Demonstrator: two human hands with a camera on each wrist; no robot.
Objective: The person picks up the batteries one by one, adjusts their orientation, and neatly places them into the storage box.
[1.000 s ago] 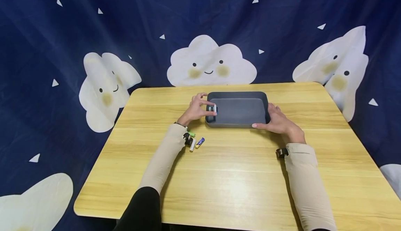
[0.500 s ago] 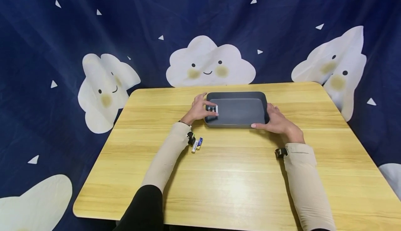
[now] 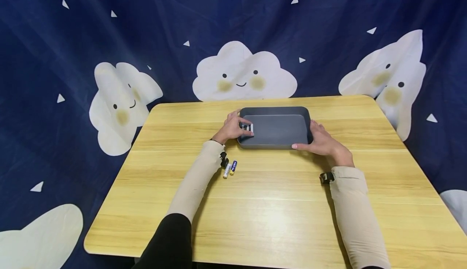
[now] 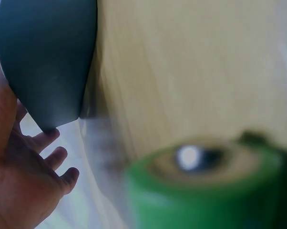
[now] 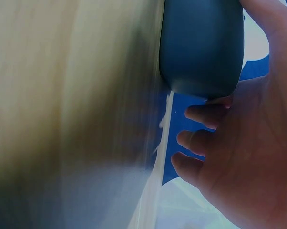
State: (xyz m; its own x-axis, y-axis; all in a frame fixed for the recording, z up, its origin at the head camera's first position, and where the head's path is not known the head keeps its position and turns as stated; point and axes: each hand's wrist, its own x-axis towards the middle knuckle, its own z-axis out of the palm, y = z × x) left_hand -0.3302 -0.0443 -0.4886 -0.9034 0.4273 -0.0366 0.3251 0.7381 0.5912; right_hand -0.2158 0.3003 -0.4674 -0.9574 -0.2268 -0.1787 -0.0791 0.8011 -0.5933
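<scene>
White battery (image 3: 252, 128), pinched endwise, spans the left grip (image 3: 231, 128).

Left hand (image 3: 230, 128) at left end of the tray (image 3: 277, 130), thumb (image 3: 247, 133) and forefinger (image 3: 245, 120) pinching within; right hand (image 3: 324, 142) gripping opposite end.

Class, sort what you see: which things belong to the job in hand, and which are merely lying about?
Probably in the job:
gray tray, gripped by the right hand
white battery, pinched by the left hand
blue battery, pale battery, green battery, all unheld

Merely around:
cloud-print curtain
wooden table
</scene>
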